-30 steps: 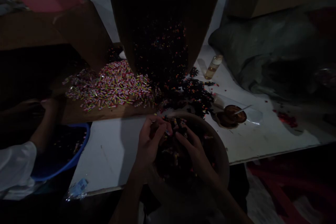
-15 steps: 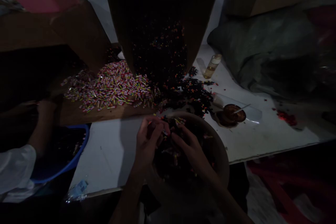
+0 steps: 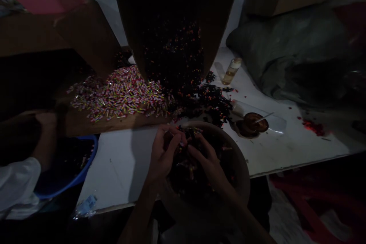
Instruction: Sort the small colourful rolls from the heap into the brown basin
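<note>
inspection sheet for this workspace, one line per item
surface: white table, dimly lit
job's things: brown bowl of small dark pieces at the near edge
clutter: pile of pink wrapped pieces, dark pile, small bottle, brown dish
hands: left hand and right hand pinch a small piece over the bowl
cables: nothing seen
surroundings: another person's white sleeve by a blue basin

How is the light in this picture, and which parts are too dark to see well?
Head view: dim overall; the white table and the pile of small coloured pieces catch most light. The bowl under the left hand and right hand is murky, the tall dark shape behind nearly black. Corners fall dark.
</note>
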`<act>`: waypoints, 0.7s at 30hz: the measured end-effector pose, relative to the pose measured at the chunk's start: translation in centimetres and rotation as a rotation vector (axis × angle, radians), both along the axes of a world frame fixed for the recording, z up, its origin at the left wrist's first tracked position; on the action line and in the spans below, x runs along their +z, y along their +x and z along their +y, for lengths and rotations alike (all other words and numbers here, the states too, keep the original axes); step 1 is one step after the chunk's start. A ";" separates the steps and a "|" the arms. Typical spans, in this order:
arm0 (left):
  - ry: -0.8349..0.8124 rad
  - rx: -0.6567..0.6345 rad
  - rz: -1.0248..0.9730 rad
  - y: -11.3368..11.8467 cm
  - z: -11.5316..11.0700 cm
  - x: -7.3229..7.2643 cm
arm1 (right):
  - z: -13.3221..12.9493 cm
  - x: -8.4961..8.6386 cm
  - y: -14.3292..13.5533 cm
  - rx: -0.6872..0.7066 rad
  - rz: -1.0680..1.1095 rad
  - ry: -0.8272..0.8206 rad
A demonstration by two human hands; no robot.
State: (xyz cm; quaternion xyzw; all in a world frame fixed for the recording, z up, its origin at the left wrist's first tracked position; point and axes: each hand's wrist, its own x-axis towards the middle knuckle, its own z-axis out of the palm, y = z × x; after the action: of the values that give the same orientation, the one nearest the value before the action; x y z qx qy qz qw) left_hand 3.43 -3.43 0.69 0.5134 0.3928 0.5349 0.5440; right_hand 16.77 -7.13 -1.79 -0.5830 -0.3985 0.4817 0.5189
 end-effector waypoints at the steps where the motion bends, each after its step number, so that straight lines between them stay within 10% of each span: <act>1: 0.024 -0.003 0.005 0.0 0.0 0.0 | 0.0 0.0 -0.1 0.014 0.002 0.001; 21: 0.015 0.065 0.094 0.3 -0.6 -2.2 | -0.4 -1.0 -0.1 0.110 -0.165 0.170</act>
State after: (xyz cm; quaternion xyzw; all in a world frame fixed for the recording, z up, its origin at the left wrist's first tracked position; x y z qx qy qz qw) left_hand 3.77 -4.00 -1.47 0.5289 0.4302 0.5308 0.5035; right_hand 16.70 -7.57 -2.79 -0.5517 -0.5106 0.4243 0.5049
